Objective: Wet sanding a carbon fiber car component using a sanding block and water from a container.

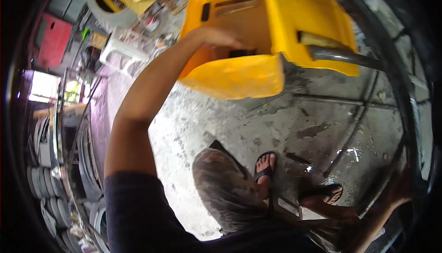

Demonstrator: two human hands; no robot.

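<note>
A hollow yellow plastic body (237, 75) with slots in its walls stands at the top, its open side facing me. My left hand (218, 37) reaches inside it, bent at the wrist. Motion smears its fingers, and a small dark thing (241, 52) shows by the fingertips; I cannot tell whether it is held. A dark curved metal tube frame (398, 75) runs down the right side, past the yellow body. At the lower right my right hand (399, 189) is closed round this frame, dim and partly hidden at the picture's rim.
Below are my sandalled feet on a stained grey concrete floor (179, 115) with wet patches. Further metal bars (345, 100) cross the floor at right. A white plastic stool (123, 52) and clutter lie at upper left. Stacked dark curved pieces (43, 181) fill a rack at left.
</note>
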